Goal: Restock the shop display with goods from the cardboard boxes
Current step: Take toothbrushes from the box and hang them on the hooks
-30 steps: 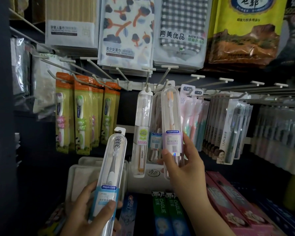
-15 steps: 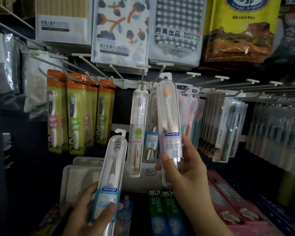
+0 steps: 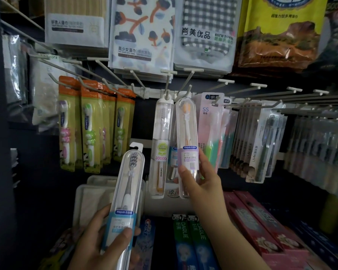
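Right hand [image 3: 200, 184] grips purple-label toothbrush case [image 3: 186, 145], raised at peg hook [image 3: 183, 88]; hanging step judged underway. Left hand [image 3: 105, 236] holds blue-label toothbrush case [image 3: 128, 191] low, queued. Next: hole threaded onto hook.

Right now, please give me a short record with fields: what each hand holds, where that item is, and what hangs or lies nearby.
left hand: left hand grips blue-label toothbrush case, held low, not on a hook
right hand: right hand grips purple-label toothbrush case, its top up at a hook
hung or not: cannot tell
beside it: Choho case hanging on its left
left hooks: orange kids' toothbrush packs
above: towel packs
below: Darlie toothpaste boxes
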